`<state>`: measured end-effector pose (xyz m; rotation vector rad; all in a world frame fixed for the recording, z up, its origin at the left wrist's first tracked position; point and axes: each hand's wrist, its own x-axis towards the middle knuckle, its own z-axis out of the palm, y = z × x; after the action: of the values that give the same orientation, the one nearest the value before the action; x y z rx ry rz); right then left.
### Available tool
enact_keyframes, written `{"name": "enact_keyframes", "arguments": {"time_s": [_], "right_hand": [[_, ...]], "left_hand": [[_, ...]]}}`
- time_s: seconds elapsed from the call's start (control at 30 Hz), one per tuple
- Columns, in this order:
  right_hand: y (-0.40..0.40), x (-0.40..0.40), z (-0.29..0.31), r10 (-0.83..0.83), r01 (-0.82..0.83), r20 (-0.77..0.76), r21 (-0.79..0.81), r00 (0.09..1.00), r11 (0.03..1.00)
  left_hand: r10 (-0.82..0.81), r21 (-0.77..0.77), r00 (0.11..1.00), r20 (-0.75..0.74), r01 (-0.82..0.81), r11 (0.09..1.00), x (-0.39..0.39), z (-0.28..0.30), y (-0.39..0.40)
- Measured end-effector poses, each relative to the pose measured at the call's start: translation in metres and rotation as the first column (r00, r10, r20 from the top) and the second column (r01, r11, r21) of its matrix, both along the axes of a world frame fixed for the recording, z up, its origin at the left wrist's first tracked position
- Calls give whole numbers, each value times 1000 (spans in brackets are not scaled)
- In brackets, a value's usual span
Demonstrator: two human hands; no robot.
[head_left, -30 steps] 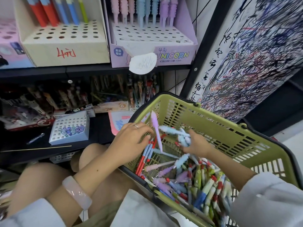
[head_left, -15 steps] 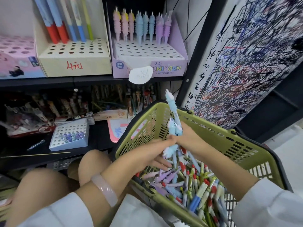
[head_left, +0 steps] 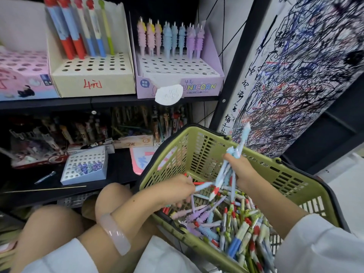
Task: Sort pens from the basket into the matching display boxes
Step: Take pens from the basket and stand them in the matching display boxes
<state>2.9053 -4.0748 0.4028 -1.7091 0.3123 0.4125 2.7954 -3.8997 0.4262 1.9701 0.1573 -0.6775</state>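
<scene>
Gathering blue unicorn pens (head_left: 232,166) | right hand (head_left: 241,172) grips the bunch above green basket (head_left: 275,170) | left hand (head_left: 177,189) pinches one pen in the pile | tip: hold tight, fill holes in purple unicorn box (head_left: 197,88) on the shelf

From my feed I see a black metal shelving unit (head_left: 110,102) filling the left side, its lower shelf (head_left: 118,174) dim and shadowed. A black upright post (head_left: 234,79) leans across the middle. To its right stands a white panel (head_left: 307,71) — thick with black, blue and red pen scribbles. A strip of pale floor (head_left: 342,174) shows at far right.
</scene>
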Motion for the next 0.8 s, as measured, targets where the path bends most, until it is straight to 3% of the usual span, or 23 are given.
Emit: {"name": "enact_keyframes", "arguments": {"time_s": [0.13, 0.2, 0.27, 0.33, 0.43, 0.57, 0.8], "right_hand": [[-6, 0, 1, 48, -48, -10, 2, 999, 999], [3, -9, 6, 147, -145, 27, -54, 989, 988], [17, -20, 8, 212, -211, 36, -47, 977, 976], [31, -33, 7, 245, -245, 35, 24, 969, 969], [51, -51, 7, 240, -247, 62, 170, 969, 954], [66, -60, 4, 171, -192, 125, 178, 977, 965], [73, -66, 3, 167, -191, 101, 308, 981, 932]], "left_hand": [[281, -135, 958, 60, -271, 953, 5, -2, 12], [460, -267, 884, 81, -426, 864, 10, -9, 9], [590, -406, 808, 11, -535, 741, 17, -14, -1], [607, -459, 790, -79, -570, 682, 20, -19, -15], [577, -472, 808, -120, -558, 683, 19, -29, -29], [598, -570, 775, -203, -590, 572, 14, -29, -35], [511, -571, 854, -93, -467, 676, 7, -31, -32]]}}
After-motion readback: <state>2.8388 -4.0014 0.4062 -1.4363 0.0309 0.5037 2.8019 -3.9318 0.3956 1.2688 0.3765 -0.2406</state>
